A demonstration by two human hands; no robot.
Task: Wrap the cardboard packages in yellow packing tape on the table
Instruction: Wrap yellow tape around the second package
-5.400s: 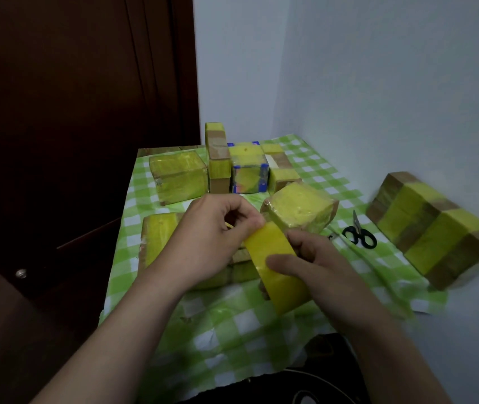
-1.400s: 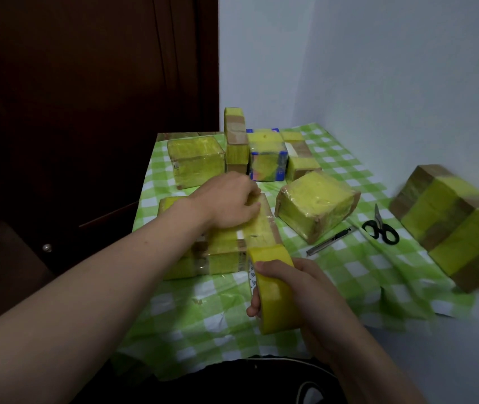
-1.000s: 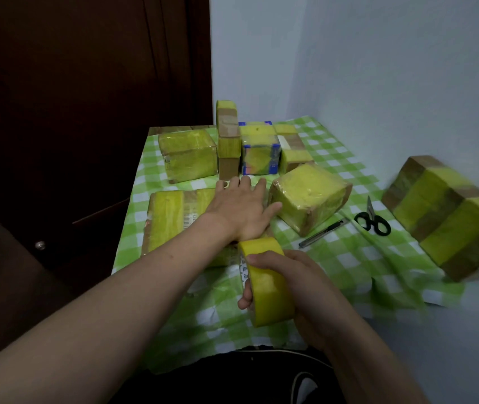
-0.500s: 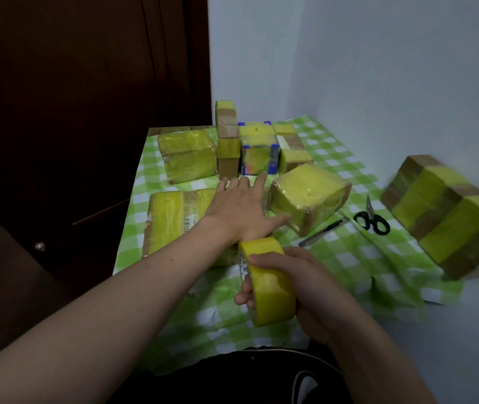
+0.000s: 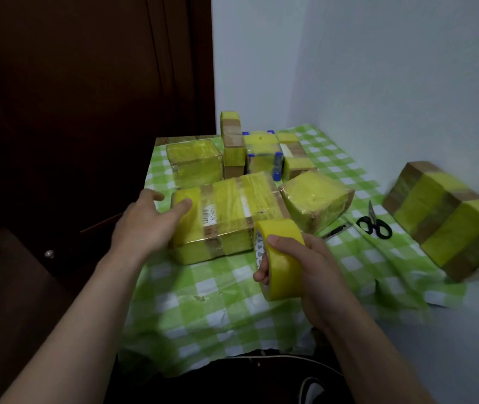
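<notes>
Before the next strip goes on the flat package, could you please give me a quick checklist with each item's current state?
1. Grip of the right hand on the tape roll: ok.
2. Touch of the left hand on the flat package, at its left end: ok.
3. Package fully covered: not ok, brown cardboard bands show.
4. Tape's free end located: cannot tell.
5. Scissors lying free on the tablecloth: ok.

Scissors right of the nearest package, tape roll before it.
</notes>
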